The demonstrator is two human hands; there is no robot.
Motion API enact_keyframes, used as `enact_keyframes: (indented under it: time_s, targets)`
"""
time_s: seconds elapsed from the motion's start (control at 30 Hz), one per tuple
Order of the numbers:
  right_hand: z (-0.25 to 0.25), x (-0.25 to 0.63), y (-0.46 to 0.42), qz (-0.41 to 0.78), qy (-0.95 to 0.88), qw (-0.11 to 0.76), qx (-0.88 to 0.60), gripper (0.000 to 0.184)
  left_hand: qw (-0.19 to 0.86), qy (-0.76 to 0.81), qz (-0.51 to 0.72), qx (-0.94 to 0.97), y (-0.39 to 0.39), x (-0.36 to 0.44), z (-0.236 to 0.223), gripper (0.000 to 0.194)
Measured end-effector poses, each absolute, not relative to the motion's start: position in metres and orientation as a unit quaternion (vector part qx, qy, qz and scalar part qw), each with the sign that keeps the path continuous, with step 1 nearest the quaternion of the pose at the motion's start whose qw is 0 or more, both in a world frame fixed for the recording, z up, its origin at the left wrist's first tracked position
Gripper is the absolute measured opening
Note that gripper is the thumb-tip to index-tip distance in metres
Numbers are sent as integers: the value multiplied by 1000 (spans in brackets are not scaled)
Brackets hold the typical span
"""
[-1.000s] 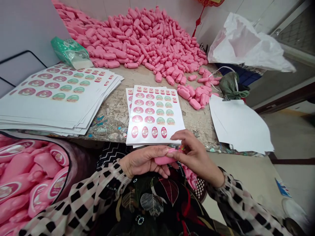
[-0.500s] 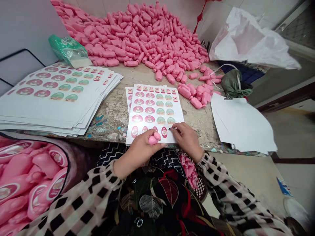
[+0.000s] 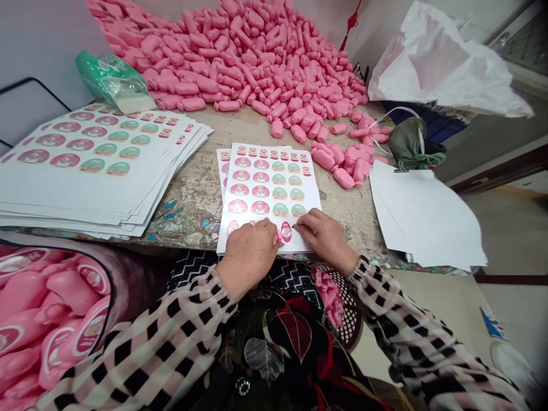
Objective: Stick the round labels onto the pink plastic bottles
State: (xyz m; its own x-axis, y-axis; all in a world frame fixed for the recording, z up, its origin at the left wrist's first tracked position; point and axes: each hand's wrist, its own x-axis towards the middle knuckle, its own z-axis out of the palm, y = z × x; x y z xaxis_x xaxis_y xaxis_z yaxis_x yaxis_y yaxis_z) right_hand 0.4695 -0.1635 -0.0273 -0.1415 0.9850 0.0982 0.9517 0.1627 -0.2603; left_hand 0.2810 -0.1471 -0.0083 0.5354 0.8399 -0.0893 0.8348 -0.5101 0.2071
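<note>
My left hand [image 3: 250, 251] is closed, its back turned up, over the bottom edge of a sticker sheet [image 3: 226, 228]. A small pink bottle [image 3: 278, 236] is in its fingers, mostly hidden by them. My right hand [image 3: 326, 237] is pinched at the sheet's lower right. A small dark tip [image 3: 294, 226] shows at its fingertips, too small to name, beside a pink oval sticker [image 3: 286, 232]. Rows of pink and green rounded stickers fill the sheet, with small red ones along its top. A second sheet [image 3: 223, 165] pokes out beneath.
A big heap of pink bottles [image 3: 257, 63] covers the table's back. Stacked sticker sheets [image 3: 85, 188] lie left, under a green plastic bag [image 3: 115, 83]. Clipped white sheets [image 3: 423, 217] lie right. A bag of labelled bottles [image 3: 55, 308] stands lower left; a basket [image 3: 349, 308] sits below.
My left hand has rolled over, palm down, and moved slightly right, hiding most of the pink bottle. My right hand stays almost in place by the oval sticker. The whole view has shifted slightly.
</note>
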Motion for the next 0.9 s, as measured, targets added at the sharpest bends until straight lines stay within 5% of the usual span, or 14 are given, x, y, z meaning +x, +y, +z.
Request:
enact_keyframes:
  time_s: [0.9]
  targets:
    - [-21,475,-153,64,-785,98,-608,21,99,462,14,881,-146,278,-14,27]
